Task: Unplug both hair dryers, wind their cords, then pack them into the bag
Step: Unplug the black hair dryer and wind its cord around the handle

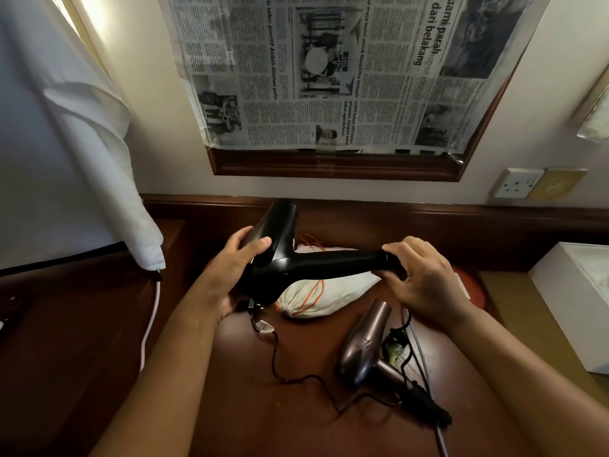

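I hold a black hair dryer point(286, 255) in the air above the wooden desk point(296, 407). My left hand point(230, 268) grips its barrel and my right hand point(425, 275) grips the end of its handle. Under it lies a cream cloth drawstring bag point(316, 298) with an orange cord. A thin black cord point(280, 364) with a white tag runs across the desk. A bronze hair dryer point(365, 344) lies on the desk below my right hand, its cord point(428, 404) trailing toward the front.
A wall socket point(517, 183) sits at the back right, nothing plugged into it. Newspaper point(329, 70) covers a framed panel on the wall. A white cloth point(66, 127) hangs at left with a white cable point(151, 318) below. A white box point(576, 301) stands at right.
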`<state>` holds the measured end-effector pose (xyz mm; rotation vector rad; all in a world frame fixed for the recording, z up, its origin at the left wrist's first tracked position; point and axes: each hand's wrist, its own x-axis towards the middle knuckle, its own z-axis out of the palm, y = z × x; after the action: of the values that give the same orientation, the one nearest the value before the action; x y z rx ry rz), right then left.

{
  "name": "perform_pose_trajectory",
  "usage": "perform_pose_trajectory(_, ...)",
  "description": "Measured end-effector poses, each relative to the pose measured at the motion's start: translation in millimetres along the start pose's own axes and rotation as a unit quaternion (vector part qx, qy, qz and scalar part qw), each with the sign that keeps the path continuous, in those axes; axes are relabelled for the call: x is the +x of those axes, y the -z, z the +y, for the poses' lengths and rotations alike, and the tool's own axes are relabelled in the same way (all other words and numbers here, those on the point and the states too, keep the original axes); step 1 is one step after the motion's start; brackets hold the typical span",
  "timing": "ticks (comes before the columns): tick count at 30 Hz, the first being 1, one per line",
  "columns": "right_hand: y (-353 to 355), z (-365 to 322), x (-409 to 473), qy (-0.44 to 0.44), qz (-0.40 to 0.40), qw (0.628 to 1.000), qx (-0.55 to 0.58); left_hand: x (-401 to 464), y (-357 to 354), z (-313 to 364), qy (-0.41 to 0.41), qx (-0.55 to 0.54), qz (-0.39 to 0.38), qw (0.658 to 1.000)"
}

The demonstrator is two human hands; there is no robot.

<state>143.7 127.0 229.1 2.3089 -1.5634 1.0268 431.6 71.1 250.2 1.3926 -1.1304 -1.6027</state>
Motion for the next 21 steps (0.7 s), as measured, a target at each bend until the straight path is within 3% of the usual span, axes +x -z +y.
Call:
perform_pose_trajectory(8, -10.3, 7.1, -10.0, 0.003, 0.004, 1.000, -0.017, 1.7, -7.1, -15.1, 0.024, -0.011, -0.024, 0.999)
perform_pose_trajectory(14, -21.6, -1.1, -12.0, -0.021, 0.012, 1.000, -0.016, 6.5, -10.5, -24.3, -0.025, -0.091, 0.049, 0.994)
perform_pose_trajectory(18, -29.9, -19.7, -15.5, -0.112, -0.006, 0.991, 0.068, 8.5, -5.6, -27.3, -0.053, -0.131, 0.084, 0.986)
perform_pose_trajectory(21, -31.0, -34.7, -18.5, -0.243, 0.019, 0.953, 0.181, 8.5, -2.4, -29.9, -0.065, -0.146, 0.095, 0.982)
